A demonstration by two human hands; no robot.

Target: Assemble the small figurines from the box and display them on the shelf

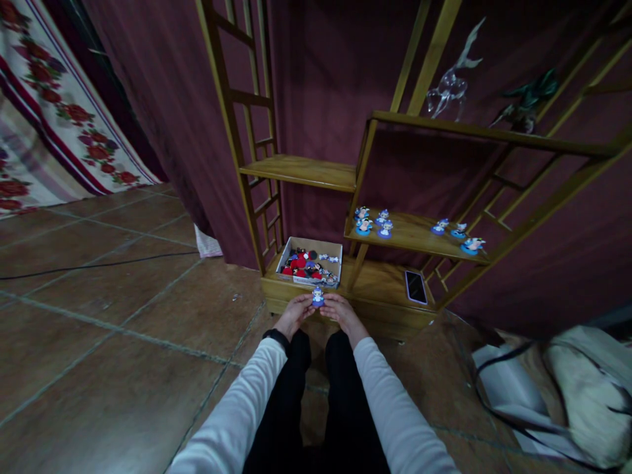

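Observation:
Between my two hands is a small white-and-purple figurine (317, 297) on a round purple base, held upright in front of the shelf unit. The fingers of my left hand (296, 312) grip it from the left, and those of my right hand (340, 311) from the right. Just beyond sits an open white box (340, 254) of small red, black and white figures. Several similar figurines stand on the shelf to the right, among them a white-and-purple one (385, 228) and a pink-and-blue one (473, 245).
A phone (416, 288) lies on the low wooden shelf (380, 282). Higher up stand a clear deer ornament (449, 92) and a dark green ornament (530, 99). Bags (587, 388) rest on the floor at right. A black cable (99, 264) crosses the tiles at left.

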